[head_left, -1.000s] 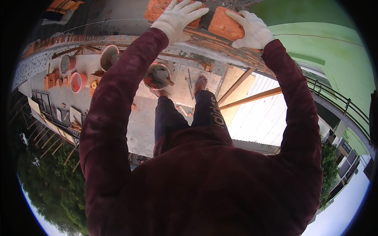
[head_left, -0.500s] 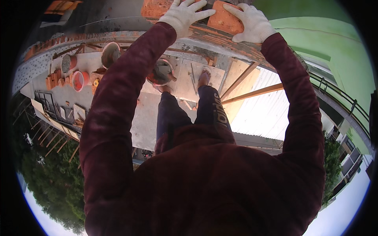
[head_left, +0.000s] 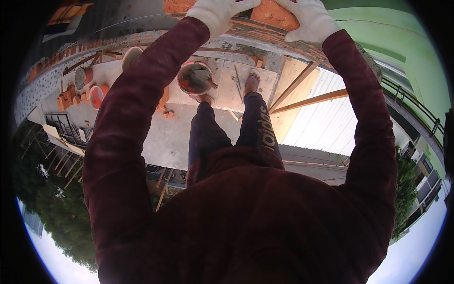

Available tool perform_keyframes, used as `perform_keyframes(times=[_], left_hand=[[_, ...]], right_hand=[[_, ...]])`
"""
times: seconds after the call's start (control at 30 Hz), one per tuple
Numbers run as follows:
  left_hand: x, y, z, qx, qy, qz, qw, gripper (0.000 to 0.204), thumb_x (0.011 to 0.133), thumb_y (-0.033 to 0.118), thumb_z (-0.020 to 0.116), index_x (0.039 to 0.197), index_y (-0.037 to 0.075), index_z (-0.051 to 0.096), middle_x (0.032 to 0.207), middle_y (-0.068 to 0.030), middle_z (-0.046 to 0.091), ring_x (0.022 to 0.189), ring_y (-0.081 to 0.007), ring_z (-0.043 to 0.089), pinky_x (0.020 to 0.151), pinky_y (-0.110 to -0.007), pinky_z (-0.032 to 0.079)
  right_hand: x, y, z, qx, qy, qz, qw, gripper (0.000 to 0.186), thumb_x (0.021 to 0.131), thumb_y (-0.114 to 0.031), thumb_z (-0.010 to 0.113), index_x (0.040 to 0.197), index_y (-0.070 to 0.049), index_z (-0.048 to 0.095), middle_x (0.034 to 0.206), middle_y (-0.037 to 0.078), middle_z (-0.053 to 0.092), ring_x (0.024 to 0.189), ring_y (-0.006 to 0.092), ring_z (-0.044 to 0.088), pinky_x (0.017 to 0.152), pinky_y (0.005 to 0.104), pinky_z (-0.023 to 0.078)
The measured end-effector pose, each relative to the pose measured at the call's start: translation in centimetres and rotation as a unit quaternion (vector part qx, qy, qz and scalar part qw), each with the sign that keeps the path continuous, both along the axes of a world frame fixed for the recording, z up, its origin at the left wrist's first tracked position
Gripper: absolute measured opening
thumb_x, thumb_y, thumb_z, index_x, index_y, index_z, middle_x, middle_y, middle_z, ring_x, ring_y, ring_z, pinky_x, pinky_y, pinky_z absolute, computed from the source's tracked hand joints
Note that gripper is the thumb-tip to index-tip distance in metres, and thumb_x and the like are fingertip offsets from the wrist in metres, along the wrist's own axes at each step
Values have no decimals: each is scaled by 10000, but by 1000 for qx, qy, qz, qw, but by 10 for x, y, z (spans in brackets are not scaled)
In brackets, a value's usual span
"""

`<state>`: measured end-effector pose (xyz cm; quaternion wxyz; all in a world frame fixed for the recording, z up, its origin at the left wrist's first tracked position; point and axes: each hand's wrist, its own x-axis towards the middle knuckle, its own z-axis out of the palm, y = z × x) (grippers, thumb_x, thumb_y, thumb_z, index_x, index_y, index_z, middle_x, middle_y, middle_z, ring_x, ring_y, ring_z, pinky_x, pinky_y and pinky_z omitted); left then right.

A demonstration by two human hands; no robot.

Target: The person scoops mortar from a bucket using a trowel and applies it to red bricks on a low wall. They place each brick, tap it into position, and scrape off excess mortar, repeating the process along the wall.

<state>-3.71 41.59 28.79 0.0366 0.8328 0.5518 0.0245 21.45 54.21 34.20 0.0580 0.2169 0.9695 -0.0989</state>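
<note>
Along the masonry course (head_left: 265,38) at the top of the view lie two orange bricks. My left hand (head_left: 220,16), in a white glove, rests at the left brick (head_left: 175,7) with fingers spread, its upper fingertips cut off by the edge. My gloved right hand (head_left: 314,21) spans the right brick (head_left: 267,14), thumb and fingers round its side. Below, beside my feet, a red bucket (head_left: 187,85) holds grey mortar and a trowel (head_left: 211,84).
More buckets (head_left: 82,77) and stacked bricks (head_left: 66,101) sit at left on the concrete. A railing (head_left: 68,125) borders that side. At right are timber beams (head_left: 307,102), a white corrugated sheet (head_left: 328,118), a black railing (head_left: 406,97) and a green wall (head_left: 402,42).
Both hands and the bricks have moved higher in the picture, partly past its top edge, and the surroundings have shifted slightly up. My right hand stays on the same brick.
</note>
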Motion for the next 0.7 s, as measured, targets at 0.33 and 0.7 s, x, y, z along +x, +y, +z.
perform_keyframes(times=[0.33,0.7], left_hand=[[0,28,-2,51,-12,-112,992,802,768,286,815,1489,168,483,1545,-189,442,1398,-427,437,1116,-659,349],[16,21,-13,42,-60,-60,995,778,623,98,905,1362,143,667,1500,-173,512,1359,-368,525,1090,-429,472]], right_hand=[[-18,-250,-281,-357,79,-207,907,198,961,-190,566,1021,-72,715,979,237,715,866,434,703,772,471,569],[-111,-384,-536,-534,-88,-372,754,664,914,-225,678,1515,-130,415,1149,259,702,1057,442,691,879,535,537]])
